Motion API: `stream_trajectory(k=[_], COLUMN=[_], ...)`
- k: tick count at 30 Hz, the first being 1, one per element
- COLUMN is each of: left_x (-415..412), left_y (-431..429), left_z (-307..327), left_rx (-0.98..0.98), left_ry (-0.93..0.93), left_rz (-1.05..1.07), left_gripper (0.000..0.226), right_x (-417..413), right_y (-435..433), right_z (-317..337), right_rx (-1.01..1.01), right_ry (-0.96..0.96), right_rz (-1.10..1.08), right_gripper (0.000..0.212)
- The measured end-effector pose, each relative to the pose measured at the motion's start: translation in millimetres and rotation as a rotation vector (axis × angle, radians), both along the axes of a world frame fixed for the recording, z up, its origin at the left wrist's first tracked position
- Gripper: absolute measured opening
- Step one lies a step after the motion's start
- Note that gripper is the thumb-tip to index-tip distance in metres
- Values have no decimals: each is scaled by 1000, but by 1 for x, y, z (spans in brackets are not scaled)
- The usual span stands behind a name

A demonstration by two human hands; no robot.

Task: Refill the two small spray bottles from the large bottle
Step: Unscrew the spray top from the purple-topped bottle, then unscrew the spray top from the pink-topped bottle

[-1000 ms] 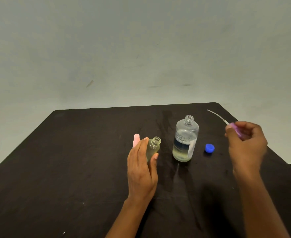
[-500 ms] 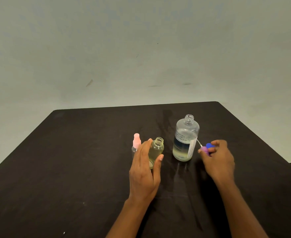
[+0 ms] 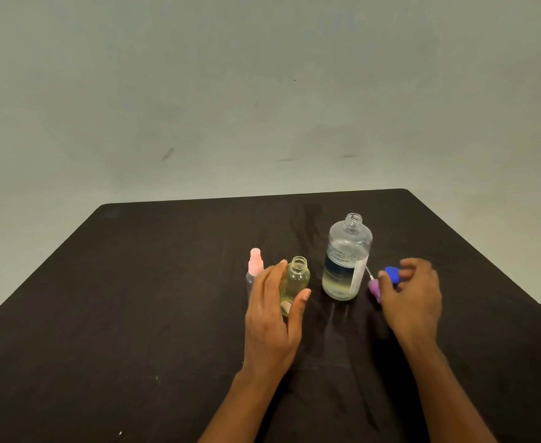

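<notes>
On the black table (image 3: 141, 314) my left hand (image 3: 272, 318) grips a small open bottle (image 3: 294, 282) of yellowish liquid, upright, thumb on its right side. Just behind that hand stands a second small bottle with a pink spray head (image 3: 255, 265). The large clear bottle (image 3: 347, 257) stands uncapped to the right, with liquid low in it. My right hand (image 3: 413, 298), blurred, is down at the table beside it, pinching the purple spray head (image 3: 374, 289), whose thin tube points at the large bottle. The blue cap (image 3: 392, 273) lies under its fingers.
The table's far edge (image 3: 262, 197) meets a plain pale wall. Its right edge (image 3: 486, 251) runs diagonally close behind my right hand. A small white speck (image 3: 120, 433) lies near the front left.
My right hand brought the purple spray head down from the air at the right to the table beside the blue cap. My left hand kept its hold on the small open bottle.
</notes>
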State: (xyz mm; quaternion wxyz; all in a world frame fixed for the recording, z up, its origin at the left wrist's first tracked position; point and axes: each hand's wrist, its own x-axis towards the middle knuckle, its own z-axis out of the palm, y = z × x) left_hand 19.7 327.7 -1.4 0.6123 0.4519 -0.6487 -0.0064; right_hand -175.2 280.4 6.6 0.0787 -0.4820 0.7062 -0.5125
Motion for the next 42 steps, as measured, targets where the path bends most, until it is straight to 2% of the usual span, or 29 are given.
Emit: stream_trajectory(k=[3, 6, 8, 12, 16, 19, 24, 28, 33, 35, 37, 42], left_x=[-1, 0, 0, 1, 2, 1, 16, 30, 41, 41, 40, 46], left_y=[0, 1, 3, 6, 8, 7, -2, -9, -16, -19, -20, -21], left_z=[2, 3, 4, 7, 8, 9, 10, 6, -7, -8, -9, -4], left_rx=[-8, 14, 55, 118, 118, 96, 74, 203, 484, 570, 578, 469], left_ry=[1, 43, 111, 249, 303, 310, 375, 394, 209, 168, 144, 286], left_rz=[39, 56, 52, 8, -18, -23, 115, 191, 137, 131, 148, 300], left_gripper=[41, 38, 40, 47, 45, 48, 48, 57, 84, 78, 65, 50], right_x=[10, 29, 45, 69, 78, 80, 90, 106, 119, 122, 122, 125], right_y=[9, 23, 30, 36, 34, 31, 10, -9, -16, -16, -15, -14], right_z=[18, 32, 36, 36, 34, 33, 30, 22, 8, 3, 0, -2], right_rx=[-392, -561, -515, -203, -32, -12, -13, -14, -2, 20, 31, 51], right_ry=[-114, -211, -238, -131, -66, -134, -113, -40, 59, 68, 82, 67], right_rz=[56, 314, 526, 903, 1054, 1065, 877, 759, 662, 668, 687, 752], right_gripper=[25, 23, 28, 55, 63, 59, 70, 72, 67, 66, 65, 71])
